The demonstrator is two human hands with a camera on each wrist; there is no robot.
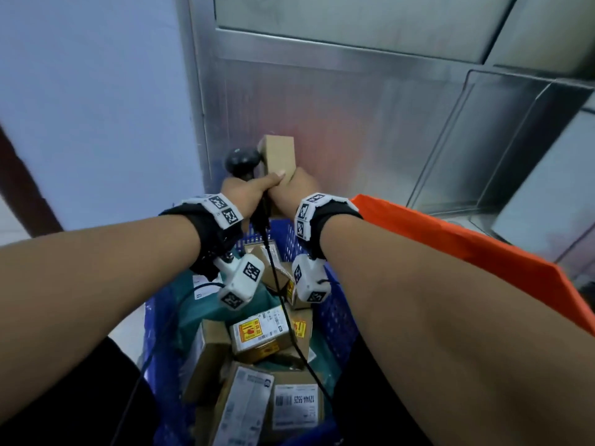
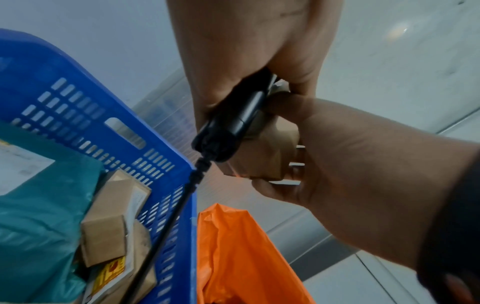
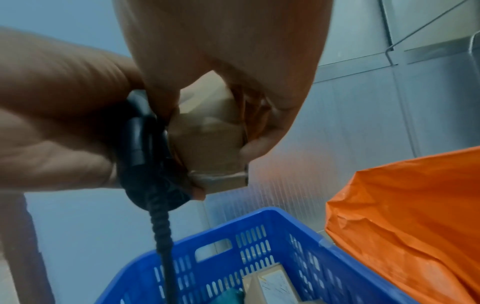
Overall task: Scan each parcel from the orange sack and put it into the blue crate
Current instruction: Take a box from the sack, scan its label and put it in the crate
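Gripping the black corded handheld scanner (image 1: 242, 162) in your left hand (image 1: 249, 190), your right hand (image 1: 297, 188) clutching a small brown cardboard parcel (image 1: 279, 156) above the far rim of the blue slotted plastic crate (image 1: 338, 317), already well stocked with parcels, you've this one unplaced and the crumpled orange plastic sack (image 1: 467, 249) at right to check.

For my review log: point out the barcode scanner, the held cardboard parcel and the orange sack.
barcode scanner (image 1: 242, 160): head view, on its rounded head.
cardboard parcel (image 1: 279, 154): head view, on its upper face.
orange sack (image 3: 405, 207): right wrist view, on its side.
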